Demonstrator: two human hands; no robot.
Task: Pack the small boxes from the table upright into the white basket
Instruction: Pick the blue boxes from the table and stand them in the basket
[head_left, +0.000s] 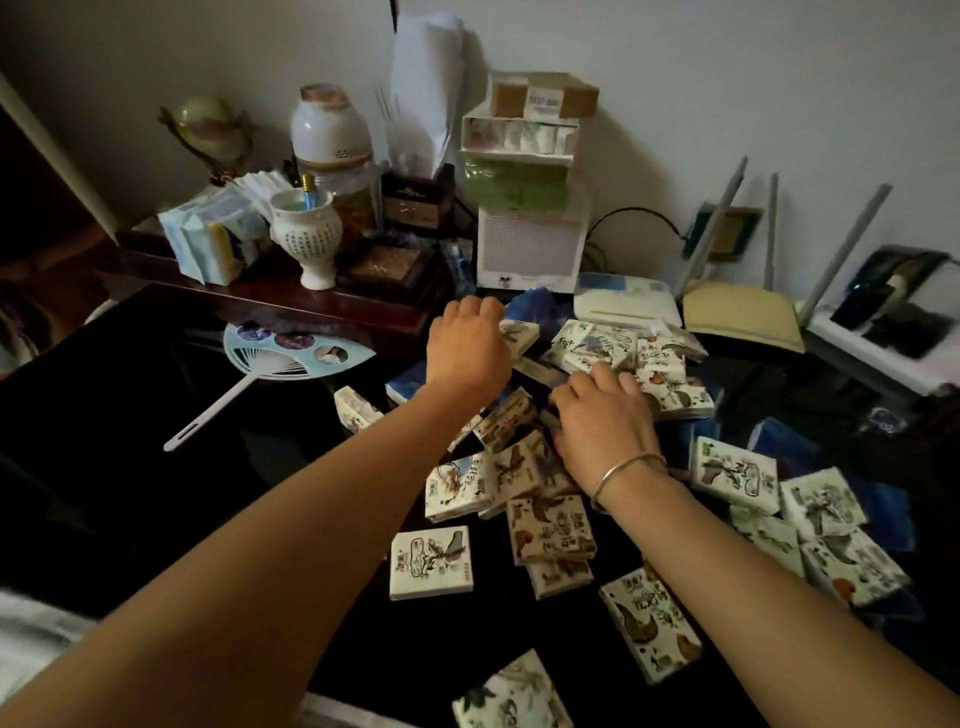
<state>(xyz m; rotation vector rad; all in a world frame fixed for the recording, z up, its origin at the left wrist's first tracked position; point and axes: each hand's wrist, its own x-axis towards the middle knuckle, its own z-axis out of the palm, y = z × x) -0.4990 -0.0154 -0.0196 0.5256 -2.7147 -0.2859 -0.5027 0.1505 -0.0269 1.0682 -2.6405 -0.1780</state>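
Note:
Several small white boxes printed with pictures lie scattered flat and tilted over the dark table (156, 467), among them one (431, 569) near the front and a loose pile (670, 379) at the back. My left hand (467, 345) reaches far forward, its fingers curled down over the edge of a small box (522, 335). My right hand (602, 421), with a bangle on the wrist, rests with fairly straight fingers on the boxes in the middle of the heap. A white perforated container (530, 249), possibly the basket, stands against the wall behind the boxes.
A white hand fan (291, 358) lies left of the boxes. Behind it, a dark wooden tray carries a white cup (306, 234), a jar and tissue packs. Cartons are stacked on the white container. Blue packets (784, 441) and a yellow pad (737, 314) lie at the right.

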